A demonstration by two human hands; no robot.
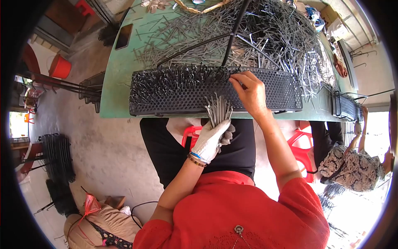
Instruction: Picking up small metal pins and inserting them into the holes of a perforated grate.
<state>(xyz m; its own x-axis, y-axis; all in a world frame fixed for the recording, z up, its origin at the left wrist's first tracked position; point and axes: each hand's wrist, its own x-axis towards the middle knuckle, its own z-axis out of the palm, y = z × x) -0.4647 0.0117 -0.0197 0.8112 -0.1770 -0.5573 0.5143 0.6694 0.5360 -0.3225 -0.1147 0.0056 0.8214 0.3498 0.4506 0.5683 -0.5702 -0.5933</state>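
Gloved left hand (212, 139) — clutching thin metallic rods (219, 110)

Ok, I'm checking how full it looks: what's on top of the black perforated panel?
Dark thin pins crowd the left part of the panel; to the right, its holes show. The right hand hides a patch, and the pins hide many holes among them.

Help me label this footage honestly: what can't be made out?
In the head view:
Lower ends of the grey rods: hidden by the gloved left hand.
Whether the right hand holds a rod: too small to tell.
Head of the co-worker: cut off by the picture's dark edge.
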